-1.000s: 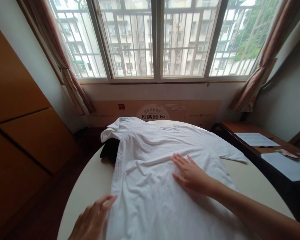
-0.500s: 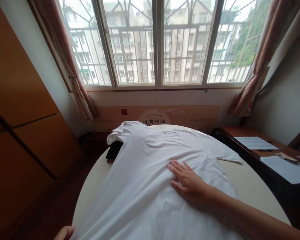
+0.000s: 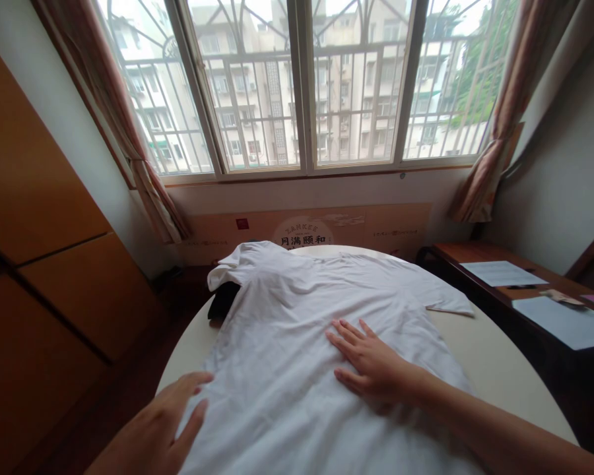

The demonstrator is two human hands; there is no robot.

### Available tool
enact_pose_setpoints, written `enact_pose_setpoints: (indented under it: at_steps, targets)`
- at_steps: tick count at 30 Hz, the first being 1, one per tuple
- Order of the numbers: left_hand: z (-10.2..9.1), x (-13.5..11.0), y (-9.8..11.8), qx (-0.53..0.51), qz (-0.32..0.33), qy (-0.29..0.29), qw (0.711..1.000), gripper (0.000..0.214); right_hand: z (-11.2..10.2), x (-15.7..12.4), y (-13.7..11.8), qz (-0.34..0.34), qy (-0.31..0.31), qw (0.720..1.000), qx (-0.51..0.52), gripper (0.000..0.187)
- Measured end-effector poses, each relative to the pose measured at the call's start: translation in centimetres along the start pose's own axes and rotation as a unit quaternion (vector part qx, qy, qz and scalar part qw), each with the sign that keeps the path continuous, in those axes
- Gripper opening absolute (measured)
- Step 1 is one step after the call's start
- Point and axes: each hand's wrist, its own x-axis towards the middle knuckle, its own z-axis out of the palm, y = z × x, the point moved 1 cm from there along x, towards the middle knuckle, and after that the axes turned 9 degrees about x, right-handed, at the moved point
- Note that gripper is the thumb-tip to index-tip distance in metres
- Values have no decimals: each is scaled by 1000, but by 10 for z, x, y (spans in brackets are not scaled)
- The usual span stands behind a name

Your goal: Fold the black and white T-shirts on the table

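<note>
White shirt (image 3: pixel 297 343) spread on round worktop (image 3: pixel 495 369). Right hand (image 3: pixel 371 361) flat, fingers spread mid-shirt; left hand (image 3: pixel 163 429) open at shirt's left edge. Soft, light, probably slides easily; grab hem or shoulders.

Daylight from the window (image 3: pixel 297 86) overexposes the outside; interior dim, edges bowed.

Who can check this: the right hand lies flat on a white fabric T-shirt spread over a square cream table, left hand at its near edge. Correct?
Not quite: the head view shows the cream table is round, not square. The right hand does lie flat on the white fabric T-shirt, with the left hand at its near edge.
</note>
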Motion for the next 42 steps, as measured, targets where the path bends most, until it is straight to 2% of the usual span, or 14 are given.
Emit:
enact_pose_setpoints:
  at_steps: [4,6,9,13,15,18,21,24,28,32,35,39,42]
  targets:
    - [29,76,62,-18,158,-68,985,53,-1,0,1,-3,-16,1000,2,80]
    - [50,117,90,2,194,-101,976,58,-2,0,0,-4,-24,1000,1,82]
    - [87,180,118,56,174,-132,974,63,-3,0,0,-11,-32,999,-2,84]
    - [134,255,130,118,78,-153,978,65,-1,-1,2,-16,-32,999,-1,86]
    - [152,282,128,130,62,-185,972,66,0,-2,4,-21,-30,999,3,88]
    - [172,308,125,129,63,-210,967,65,1,-3,7,-29,-27,999,7,88]
    - [186,323,132,122,42,-208,970,68,1,-3,7,-34,-28,999,6,85]
    - [198,330,150,98,35,-201,974,74,-2,-3,6,-34,-36,999,8,85]
    - [211,337,171,51,43,-221,973,80,-5,-3,5,-36,-48,998,19,84]
    - [216,346,175,37,23,-229,972,88,-7,-3,5,-42,-48,998,27,85]
    - [212,349,176,30,12,-225,974,82,-8,-3,4,-44,-49,997,33,87]
    - [200,330,187,21,18,-202,979,73,-10,-3,6,-31,-21,998,57,78]
    - [190,298,194,-9,77,-183,980,73,-14,0,22,16,46,998,50,71]
